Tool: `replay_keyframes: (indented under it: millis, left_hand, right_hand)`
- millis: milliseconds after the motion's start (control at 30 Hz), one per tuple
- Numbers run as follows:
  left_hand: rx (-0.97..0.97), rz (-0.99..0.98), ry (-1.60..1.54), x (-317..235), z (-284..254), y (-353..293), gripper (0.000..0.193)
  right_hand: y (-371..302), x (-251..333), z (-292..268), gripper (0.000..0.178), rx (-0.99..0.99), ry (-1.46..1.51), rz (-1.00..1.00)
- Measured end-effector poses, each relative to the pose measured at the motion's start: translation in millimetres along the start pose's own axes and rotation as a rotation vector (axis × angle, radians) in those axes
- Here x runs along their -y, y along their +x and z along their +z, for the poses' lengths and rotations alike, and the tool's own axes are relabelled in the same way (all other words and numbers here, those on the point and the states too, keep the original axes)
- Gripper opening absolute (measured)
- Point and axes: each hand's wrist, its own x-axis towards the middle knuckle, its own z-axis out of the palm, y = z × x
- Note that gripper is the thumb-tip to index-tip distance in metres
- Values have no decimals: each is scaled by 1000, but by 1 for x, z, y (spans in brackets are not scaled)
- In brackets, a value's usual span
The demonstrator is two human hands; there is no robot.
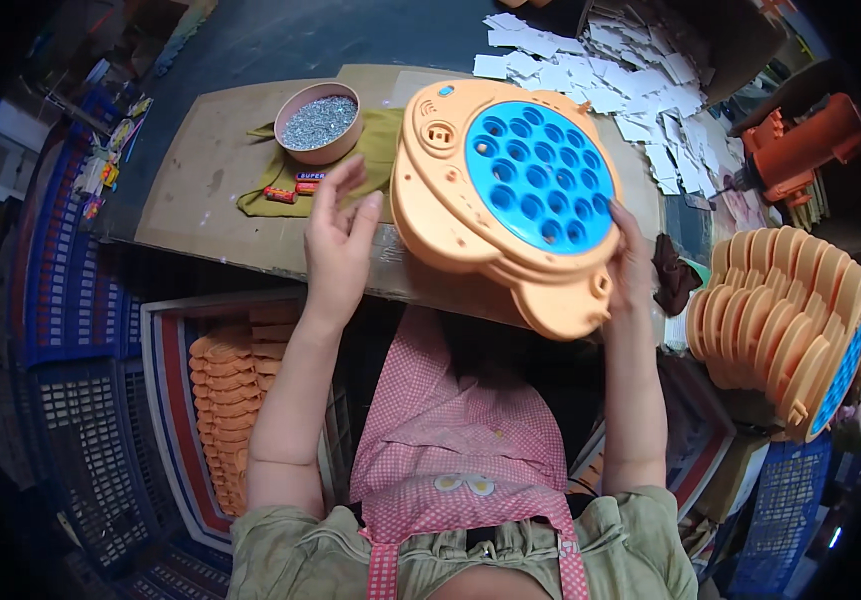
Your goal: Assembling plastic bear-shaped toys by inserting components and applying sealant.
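An orange toy casing point(460, 215) with a blue dimpled panel point(542, 178) is tilted, panel up, above the front edge of the cardboard-covered bench point(200, 150). My right hand point(632, 255) grips its right edge; my left hand point(338, 225) is loosely spread just beside its left edge, seemingly apart. I judge this step as handling and positioning the casing; the next move calls for a steady right grip and a clear left-hand path. Beyond the left hand, two red batteries point(280, 195) and a bowl point(325, 155) of small silver pieces rest on olive cloth point(380, 140). Farther right are white cards point(670, 145) and stacked casings point(770, 300).
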Motion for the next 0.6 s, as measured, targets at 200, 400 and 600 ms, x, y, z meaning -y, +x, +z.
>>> replay_keyframes:
  millis: [200,400,600]
  left_hand:
    - [87,-237,-372,-15,3,39,44]
    - [261,-464,-694,-4,31,43,57]
    - [23,-425,-674,-39,36,41,61]
  right_hand:
    - [-10,-8,3,36,25,63,-34]
    - [-23,8,7,44,74,28,-170]
    - [-18,10,5,49,111,-167,-142]
